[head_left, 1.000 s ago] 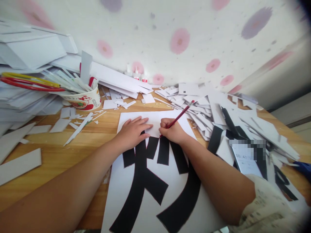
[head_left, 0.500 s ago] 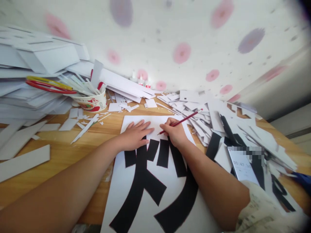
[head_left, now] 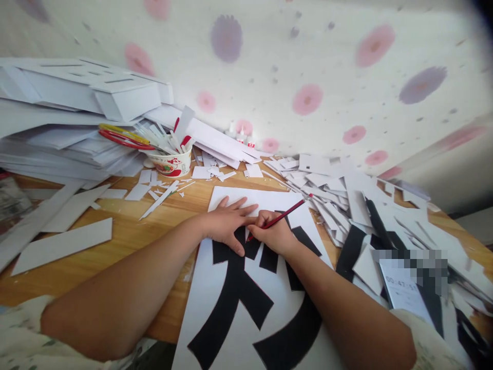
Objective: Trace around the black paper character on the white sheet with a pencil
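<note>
A large black cut-out character (head_left: 213,316) lies on a white board (head_left: 239,352) in front of me. My left hand (head_left: 223,226) rests flat on the upper left of the cut-out, fingers spread and thumb pointing down. Between the fingers of my right hand (head_left: 274,235) is a dark red pencil (head_left: 287,214), slanting up to the right. Its tip meets the sheet at the edge of the upper strokes, close beside my left hand. My right hand and forearm cover part of the right-hand strokes.
Around the board are white scraps (head_left: 323,177), a paper tub (head_left: 173,163) of strips and tools, and stacked white boards (head_left: 127,100). Small glue bottles (head_left: 241,136) stand by the wall. To the right lies a phone (head_left: 404,293) showing a timer, among black pieces.
My right hand has brought the pencil tip down the board, from bare white to the edge of the black strokes, closer to my left hand. The whole view has shifted.
</note>
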The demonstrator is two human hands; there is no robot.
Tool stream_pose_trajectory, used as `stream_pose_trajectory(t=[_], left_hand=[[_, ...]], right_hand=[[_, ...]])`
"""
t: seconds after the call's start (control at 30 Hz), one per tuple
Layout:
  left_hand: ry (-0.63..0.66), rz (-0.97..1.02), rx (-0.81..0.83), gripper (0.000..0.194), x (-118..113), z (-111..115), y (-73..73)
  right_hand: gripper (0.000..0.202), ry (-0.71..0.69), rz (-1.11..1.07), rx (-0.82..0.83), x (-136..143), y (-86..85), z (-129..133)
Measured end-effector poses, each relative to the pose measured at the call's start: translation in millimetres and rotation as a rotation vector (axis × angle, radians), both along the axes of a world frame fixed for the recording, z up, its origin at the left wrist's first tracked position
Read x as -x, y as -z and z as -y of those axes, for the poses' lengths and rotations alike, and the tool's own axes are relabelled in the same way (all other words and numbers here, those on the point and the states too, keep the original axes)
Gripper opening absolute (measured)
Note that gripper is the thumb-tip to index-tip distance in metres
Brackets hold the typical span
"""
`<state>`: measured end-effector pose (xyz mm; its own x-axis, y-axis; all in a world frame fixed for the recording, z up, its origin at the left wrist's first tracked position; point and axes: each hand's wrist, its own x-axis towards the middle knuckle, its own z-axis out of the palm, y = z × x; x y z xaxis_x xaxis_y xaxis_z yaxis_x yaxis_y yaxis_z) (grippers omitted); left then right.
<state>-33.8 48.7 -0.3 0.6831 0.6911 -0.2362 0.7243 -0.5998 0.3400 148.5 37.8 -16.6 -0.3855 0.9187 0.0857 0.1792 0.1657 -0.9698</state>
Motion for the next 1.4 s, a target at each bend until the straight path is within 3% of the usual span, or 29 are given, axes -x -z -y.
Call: stream_pose_trajectory(t=[0.37, 0.77, 1.4], left_hand=[[0.016, -0.023, 0.019, 0.092, 1.1, -2.7, 1.7], [-0.050, -0.050, -0.017, 0.120, -1.7, -0.7, 3.4], [-0.066, -0.079, -0.014, 0.116, -2.6, 0.3, 1.1]], right_hand=[[0.033, 0.003, 0.042, -0.044, 3.2, -0.7, 4.1], [0.026, 0.062, 0.129, -0.174, 1.0, -2.1, -2.8], [0.026, 0.104, 0.104, -0.227, -1.3, 8.9, -13.8]])
